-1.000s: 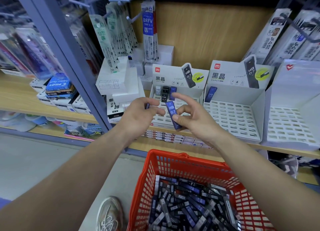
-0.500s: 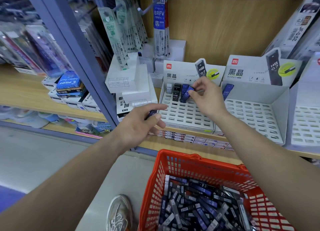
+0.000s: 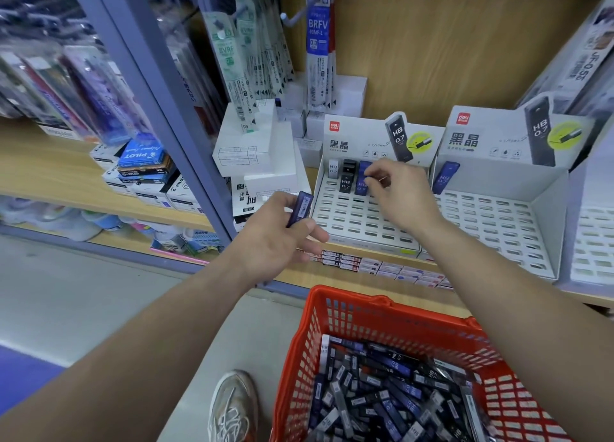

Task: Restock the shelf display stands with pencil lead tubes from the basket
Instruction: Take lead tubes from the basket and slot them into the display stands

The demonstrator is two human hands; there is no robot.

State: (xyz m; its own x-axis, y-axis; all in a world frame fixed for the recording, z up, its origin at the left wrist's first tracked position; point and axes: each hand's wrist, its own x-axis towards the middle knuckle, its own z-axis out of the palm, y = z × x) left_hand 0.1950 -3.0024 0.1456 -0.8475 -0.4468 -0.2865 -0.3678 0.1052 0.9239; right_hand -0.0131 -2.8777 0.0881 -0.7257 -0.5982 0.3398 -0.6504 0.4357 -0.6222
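Observation:
My right hand [image 3: 397,194] reaches into the left white display stand [image 3: 358,215] and pinches a blue lead tube [image 3: 362,181] standing in its back rows, beside a black tube [image 3: 346,182] and a white one [image 3: 333,169]. My left hand [image 3: 282,235] hovers at the stand's left edge and grips another blue lead tube [image 3: 299,207]. The second stand [image 3: 498,222] to the right holds one blue tube [image 3: 445,177]. Below, the red basket [image 3: 382,315] is full of several lead tubes [image 3: 392,395].
A grey shelf upright [image 3: 159,109] runs diagonally left of the stands. White boxes [image 3: 255,149] sit stacked beside the left stand, and refill packs [image 3: 319,43] hang above. A third stand [image 3: 594,235] is at the far right. My shoe [image 3: 232,405] is left of the basket.
My right hand carried the blue tube from in front of the stand into its back rows and now sets it upright there. My left hand has turned, showing its tube.

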